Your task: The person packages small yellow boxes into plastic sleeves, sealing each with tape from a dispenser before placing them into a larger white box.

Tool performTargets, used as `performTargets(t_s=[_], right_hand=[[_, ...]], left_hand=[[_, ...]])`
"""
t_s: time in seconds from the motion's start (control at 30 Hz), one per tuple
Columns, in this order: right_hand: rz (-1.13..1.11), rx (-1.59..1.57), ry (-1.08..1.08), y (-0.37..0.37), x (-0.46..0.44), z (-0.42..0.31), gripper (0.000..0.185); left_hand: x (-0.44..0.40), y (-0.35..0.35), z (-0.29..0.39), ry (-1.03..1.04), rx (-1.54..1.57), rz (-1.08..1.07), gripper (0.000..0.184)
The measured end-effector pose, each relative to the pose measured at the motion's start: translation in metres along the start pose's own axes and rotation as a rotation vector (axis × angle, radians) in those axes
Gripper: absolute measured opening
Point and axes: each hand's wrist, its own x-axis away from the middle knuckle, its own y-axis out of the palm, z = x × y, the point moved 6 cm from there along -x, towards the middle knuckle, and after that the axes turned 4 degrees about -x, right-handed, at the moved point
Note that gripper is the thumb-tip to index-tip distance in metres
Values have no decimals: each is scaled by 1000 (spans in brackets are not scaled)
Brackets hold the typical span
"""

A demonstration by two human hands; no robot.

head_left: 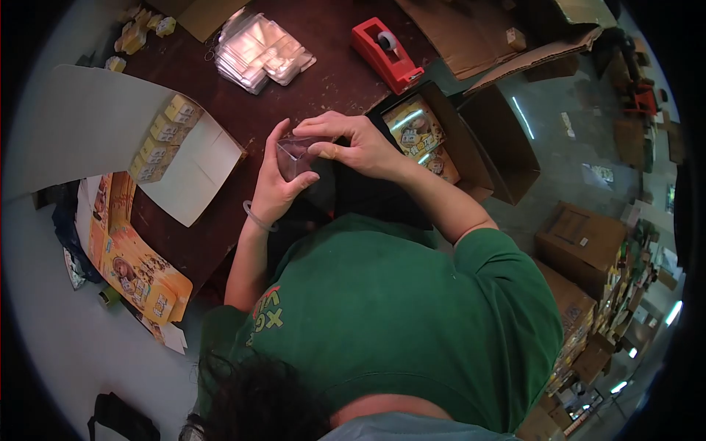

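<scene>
Between my two hands is a small clear plastic box [294,152], held above the near edge of the dark red table. My left hand [278,180] cups it from the left, thumb on the near side and fingers on the far side. The fingers and thumb of my right hand [359,147] pinch its right side. Whether its flaps are folded in cannot be made out. Left of my hands, an open white carton [195,180] has a row of small yellow boxes [163,140] along its inner side. Beyond them lies a stack of flat clear plastic sleeves [261,51].
A red tape dispenser [386,55] stands at the back of the table [323,81]. To the right, an open cardboard box [471,151] holds printed yellow cartons [418,132]. Orange printed cardboard [140,272] hangs at the left edge. Brown cartons [581,235] are stacked on the floor at right.
</scene>
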Motion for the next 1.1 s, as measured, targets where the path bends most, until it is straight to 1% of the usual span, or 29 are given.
performTargets(t_s=[0.07,0.1,0.2,0.23,0.3,0.33,0.4,0.43,0.5,0.53,0.6,0.63,0.67,0.7,0.77,0.8,0.83,0.87,0.9,0.93,0.97,1.0,1.03,1.07,1.1], right_hand=[[8,-419,169,0,-5,14,34],[-11,-541,229,0,-6,13,30],[19,-136,47,0,-14,16,24],[63,-32,-43,4,-13,12,21],[88,21,-78,8,-11,8,21],[98,48,-94,8,-11,6,22],[75,62,-52,6,-12,10,21],[64,71,-30,5,-11,11,21],[49,222,-156,7,-11,4,22],[40,296,-221,9,-11,0,22],[16,279,-277,12,-11,-4,23],[2,269,-302,14,-9,-6,23],[-34,351,-305,14,-10,0,27],[31,300,-297,12,-10,0,31],[165,207,-284,14,-11,-5,41],[237,-42,-104,17,-11,8,61],[190,-204,-9,25,-11,19,66],[147,-362,86,28,-13,30,72],[210,-26,-1,16,-15,26,78],[289,230,-135,2,-17,7,81],[362,484,-266,-9,-19,-16,85],[320,653,-345,-13,-25,-27,88],[222,710,-396,-7,-30,-24,87],[119,760,-439,4,-36,-18,86],[50,853,-492,11,-39,-16,80]], left_hand=[[1,-5,-2,-11,-134,-34,98],[2,-6,-3,-15,-199,-50,97],[-3,-8,-1,68,-192,19,93],[-5,-11,0,90,-212,31,92],[-4,-13,1,126,-249,51,89],[-3,-12,2,91,-201,37,88],[-1,-8,5,19,-107,7,87],[-1,-9,4,20,-120,12,88],[-2,-12,1,23,-148,19,89],[-1,-13,0,-12,-85,21,90],[1,-13,1,-78,40,29,92],[2,-13,-2,-84,55,25,94],[2,-12,-6,-90,68,18,96],[0,-10,-8,-94,82,9,97],[-3,-6,-3,-74,216,45,101],[-9,-5,0,-57,284,59,102],[-16,-7,-4,47,282,52,102],[-20,-9,-9,56,242,99,96],[-23,-11,-13,65,205,144,91],[-26,-18,-15,102,-149,194,79],[-29,-18,-5,183,-238,242,76],[-30,-19,9,262,-328,292,73],[-33,-16,12,189,-106,235,65],[-40,-15,8,65,62,215,59],[-46,-13,5,-57,228,196,54]])
